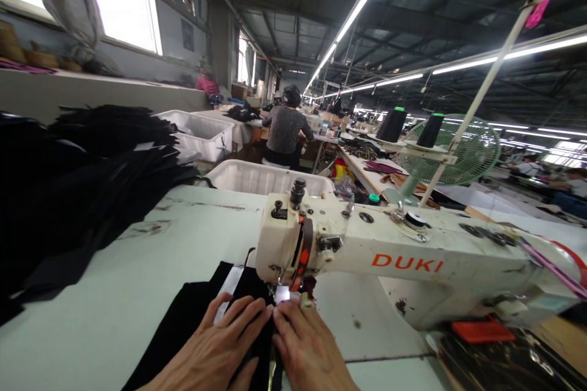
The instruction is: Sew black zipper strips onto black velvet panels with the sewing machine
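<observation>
A white sewing machine (pixel 321 244) marked DUKI stands before me, its lit needle area just ahead of my fingertips. Black fabric (pixel 183 317) lies flat under the needle end, with a white strip (pixel 229 287) along it. My left hand (pixel 224 342) lies on this fabric, fingers stretched forward and pressing it down. Beside it, my right hand (pixel 307 342) rests at the fabric's right edge, fingers extended toward the needle. Between the hands runs a narrow golden strip (pixel 273 369), partly hidden. Fabric under both palms is hidden.
A large pile of black fabric pieces (pixel 92 177) covers the table's left side. White plastic bins (pixel 270 177) stand behind the machine. To the right are thread cones (pixel 392 125), a green fan (pixel 452 149) and a red object (pixel 483 331). A person (pixel 287 128) sits ahead, back turned.
</observation>
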Demonstrator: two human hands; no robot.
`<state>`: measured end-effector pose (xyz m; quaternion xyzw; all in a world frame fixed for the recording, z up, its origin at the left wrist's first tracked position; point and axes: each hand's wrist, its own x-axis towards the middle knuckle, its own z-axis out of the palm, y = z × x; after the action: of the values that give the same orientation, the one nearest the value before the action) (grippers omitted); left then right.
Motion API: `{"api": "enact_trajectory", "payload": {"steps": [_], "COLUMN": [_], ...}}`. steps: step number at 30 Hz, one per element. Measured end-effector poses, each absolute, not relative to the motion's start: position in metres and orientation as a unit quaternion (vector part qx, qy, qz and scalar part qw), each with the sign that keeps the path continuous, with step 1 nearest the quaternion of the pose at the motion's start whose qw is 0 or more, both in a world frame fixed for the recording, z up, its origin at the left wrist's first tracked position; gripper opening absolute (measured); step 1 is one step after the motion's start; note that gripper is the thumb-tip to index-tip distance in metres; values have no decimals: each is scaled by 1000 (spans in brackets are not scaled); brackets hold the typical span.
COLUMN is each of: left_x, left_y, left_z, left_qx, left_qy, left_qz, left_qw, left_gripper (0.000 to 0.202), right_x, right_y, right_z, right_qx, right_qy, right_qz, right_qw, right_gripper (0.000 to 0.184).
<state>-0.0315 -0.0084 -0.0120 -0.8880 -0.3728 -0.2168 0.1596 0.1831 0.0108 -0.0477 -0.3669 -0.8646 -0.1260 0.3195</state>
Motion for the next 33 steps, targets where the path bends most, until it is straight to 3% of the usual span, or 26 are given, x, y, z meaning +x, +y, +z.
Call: {"api": "enact_trajectory", "payload": {"steps": [19, 33], "left_x": [-31, -25], "left_y": [-4, -6], "left_z": [-19, -20], "left_qx": [-890, -879], "left_qy": [-382, -430], "left_qz": [-215, -194], "left_qw": [124, 62], "left_gripper": [50, 50], "right_x": [184, 186], "right_y": [9, 9], "right_z": [-44, -43], "right_qx": [-367, -382], "right_qy": [-863, -874], "right_qz": [-109, -101], "right_qw": [328, 281], "right_gripper": [30, 36]}}
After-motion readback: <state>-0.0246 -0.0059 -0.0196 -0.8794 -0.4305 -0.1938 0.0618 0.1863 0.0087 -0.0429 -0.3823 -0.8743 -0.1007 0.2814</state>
